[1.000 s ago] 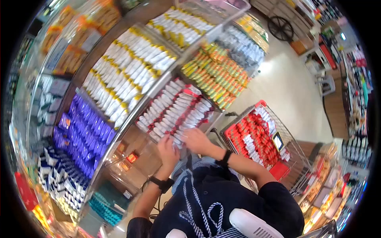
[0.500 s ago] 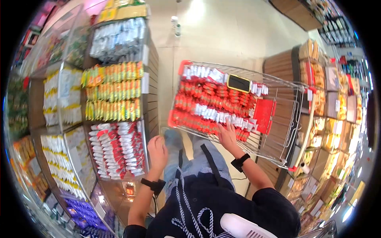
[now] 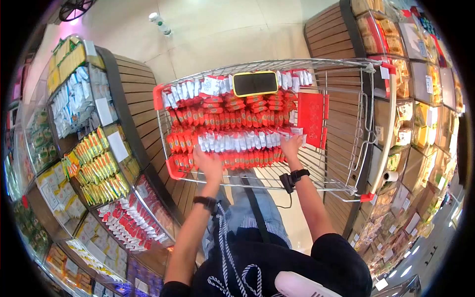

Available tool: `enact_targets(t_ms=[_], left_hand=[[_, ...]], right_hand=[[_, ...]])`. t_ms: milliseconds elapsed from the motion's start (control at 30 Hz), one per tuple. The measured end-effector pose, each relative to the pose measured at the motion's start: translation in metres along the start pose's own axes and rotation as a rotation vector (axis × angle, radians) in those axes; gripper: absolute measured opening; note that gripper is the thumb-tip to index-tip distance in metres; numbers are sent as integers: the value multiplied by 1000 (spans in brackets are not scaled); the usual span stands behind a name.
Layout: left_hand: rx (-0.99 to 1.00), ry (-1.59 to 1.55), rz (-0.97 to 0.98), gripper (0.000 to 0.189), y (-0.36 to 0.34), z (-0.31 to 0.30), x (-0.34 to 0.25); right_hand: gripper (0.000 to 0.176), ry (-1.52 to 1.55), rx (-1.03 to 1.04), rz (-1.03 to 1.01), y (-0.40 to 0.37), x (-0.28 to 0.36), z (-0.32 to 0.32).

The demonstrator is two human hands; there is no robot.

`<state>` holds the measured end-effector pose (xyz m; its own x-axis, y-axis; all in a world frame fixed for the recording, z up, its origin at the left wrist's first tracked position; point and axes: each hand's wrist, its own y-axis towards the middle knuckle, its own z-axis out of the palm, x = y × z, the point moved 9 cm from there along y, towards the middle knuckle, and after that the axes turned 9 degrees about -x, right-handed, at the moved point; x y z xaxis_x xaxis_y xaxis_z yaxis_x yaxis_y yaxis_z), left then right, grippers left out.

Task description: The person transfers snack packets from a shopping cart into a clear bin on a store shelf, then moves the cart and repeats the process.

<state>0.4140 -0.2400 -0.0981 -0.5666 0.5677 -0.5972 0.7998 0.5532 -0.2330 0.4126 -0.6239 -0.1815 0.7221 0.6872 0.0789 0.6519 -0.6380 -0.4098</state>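
A metal shopping cart with red corner pieces stands in front of me, filled with rows of small wrapped snack packets. Along the near side runs a row of white-and-red packets, lying among red packets. My left hand grips the left end of that white-and-red row, its fingertips partly hidden against the packets. At the right end my right hand pinches the last packets. A dark-screened device with a yellow frame rests on the far white row.
Left of me is a wooden display stand holding yellow-green packets and red-and-white packets. Shelves of packaged food line the right. A red card hangs in the cart. Bottles stand on the floor beyond.
My left hand has moved from beside the display stand into the cart, at the row's left end. My right hand has shifted to its right end. The view has turned and the cart appears closer.
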Motion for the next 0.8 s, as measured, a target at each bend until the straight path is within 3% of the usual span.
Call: enact_targets(t_ms=[33, 67, 200, 300, 500, 633, 800], left_hand=[[-46, 46, 9, 70, -1, 11, -9], [5, -3, -102, 82, -4, 28, -6], [138, 145, -322, 99, -8, 78, 10], [32, 308, -235, 100, -11, 97, 12], [110, 251, -257, 101, -19, 97, -2], [132, 268, -242, 101, -22, 93, -10], [44, 241, -234, 92, -17, 79, -19]], right_hand=[[92, 9, -11, 41, -4, 7, -3], [93, 19, -24, 81, -9, 17, -6], [97, 79, -129, 137, -12, 30, 6], [103, 165, -127, 124, -20, 38, 18], [125, -6, 69, -11, -44, 65, 11], [124, -75, 112, -3, -34, 59, 4], [115, -55, -115, -142, -42, 68, 3]])
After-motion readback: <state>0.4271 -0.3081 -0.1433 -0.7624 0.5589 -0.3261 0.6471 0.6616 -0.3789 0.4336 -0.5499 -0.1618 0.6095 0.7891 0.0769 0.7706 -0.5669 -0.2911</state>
